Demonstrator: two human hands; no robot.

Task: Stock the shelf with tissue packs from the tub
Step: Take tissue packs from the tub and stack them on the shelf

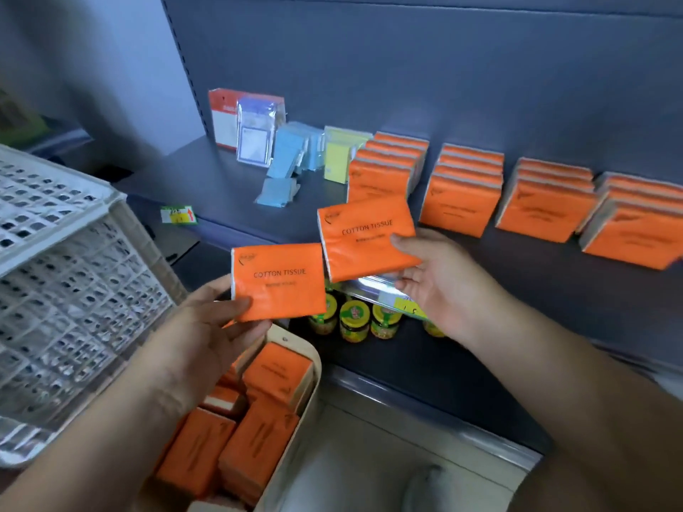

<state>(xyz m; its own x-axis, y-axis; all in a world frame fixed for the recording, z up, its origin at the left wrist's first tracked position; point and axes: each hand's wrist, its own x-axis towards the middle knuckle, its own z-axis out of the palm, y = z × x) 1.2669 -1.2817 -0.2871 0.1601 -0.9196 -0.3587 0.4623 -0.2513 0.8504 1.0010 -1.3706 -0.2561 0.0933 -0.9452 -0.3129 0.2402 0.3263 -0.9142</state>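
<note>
At lower centre we saw the tub [309, 378] of orange packs; above it our left hand [207, 327] and right hand [432, 279] each pinched one tissue pack [279, 280], beside a white crate [74, 290]. Farther up, four orange rows [462, 194] lined the shelf [221, 186].

Left hand [207, 319], right hand [432, 279] (both gripping)

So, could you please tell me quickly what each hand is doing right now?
Left hand: closed on an orange tissue pack.
Right hand: closed on a second orange pack.
</note>
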